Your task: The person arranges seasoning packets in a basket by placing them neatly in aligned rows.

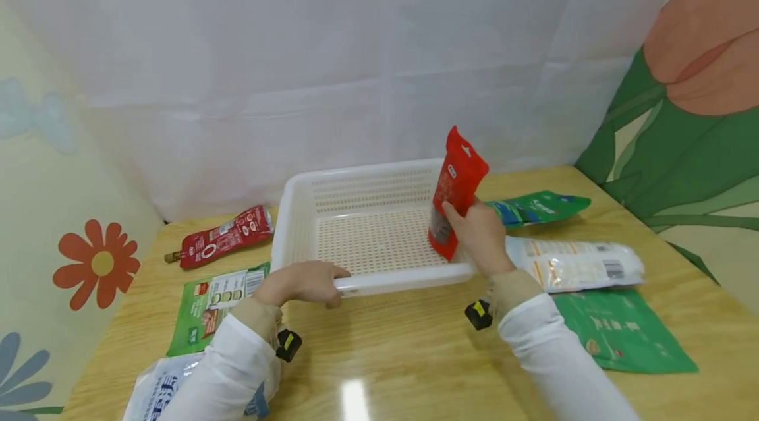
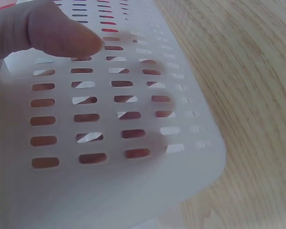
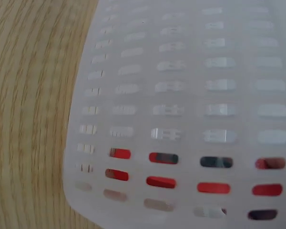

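Note:
A white slotted plastic basket [image 1: 379, 281] stands on the wooden table. My left hand [image 1: 309, 281] grips its rim at the near left corner. In the left wrist view the thumb [image 2: 66, 36] lies against the outer wall, and the fingers show through the slots on the inner side. My right hand [image 1: 481, 233] holds a red packaged bag [image 1: 462, 170] upright inside the basket at its right end, its lower end close over the basket floor. Through the basket wall [image 3: 176, 100] in the right wrist view, patches of the red bag [image 3: 213, 188] show.
Left of the basket lie a dark red spouted pouch [image 1: 228, 236], a green packet [image 1: 192, 315] and a white-and-blue bag [image 1: 157, 385] partly under the left arm. To the right are a green-and-blue packet [image 1: 548, 206], a clear-and-white bag [image 1: 584, 264] and a green bag [image 1: 628, 332]. A white sheet [image 1: 267, 78] hangs behind.

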Demonstrator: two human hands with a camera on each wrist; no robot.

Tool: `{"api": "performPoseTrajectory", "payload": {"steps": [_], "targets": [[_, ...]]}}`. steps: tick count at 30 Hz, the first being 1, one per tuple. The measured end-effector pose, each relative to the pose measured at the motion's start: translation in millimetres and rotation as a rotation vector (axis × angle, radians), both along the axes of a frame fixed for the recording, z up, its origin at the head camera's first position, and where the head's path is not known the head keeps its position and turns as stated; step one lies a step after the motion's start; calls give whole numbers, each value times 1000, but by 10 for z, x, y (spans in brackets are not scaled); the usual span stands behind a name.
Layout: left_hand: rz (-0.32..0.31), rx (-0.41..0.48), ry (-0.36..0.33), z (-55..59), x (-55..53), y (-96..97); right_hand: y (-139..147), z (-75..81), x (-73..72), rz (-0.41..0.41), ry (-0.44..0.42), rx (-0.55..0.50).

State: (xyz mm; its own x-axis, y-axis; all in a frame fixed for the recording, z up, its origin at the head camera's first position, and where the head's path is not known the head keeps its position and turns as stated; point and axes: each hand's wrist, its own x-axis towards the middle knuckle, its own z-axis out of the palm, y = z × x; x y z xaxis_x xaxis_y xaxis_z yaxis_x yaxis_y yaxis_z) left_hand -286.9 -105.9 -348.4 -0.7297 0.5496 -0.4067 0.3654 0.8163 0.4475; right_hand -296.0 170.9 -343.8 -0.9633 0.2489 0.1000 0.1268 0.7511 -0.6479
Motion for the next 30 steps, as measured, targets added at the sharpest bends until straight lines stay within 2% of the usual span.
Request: {"api": "performPoseTrajectory", "payload": {"steps": [7,13,22,30], "targets": [[10,11,5,6,22,-26,-13,-9,-3,0,1,60],[29,38,-3,-17,82,-55,-14,-38,-11,4,20,44],[26,29,-5,-29,67,-38,-18,-81,-9,34,23,148],[26,10,6,-19,90,-30,-34,-99,-16,47,76,186]]}}
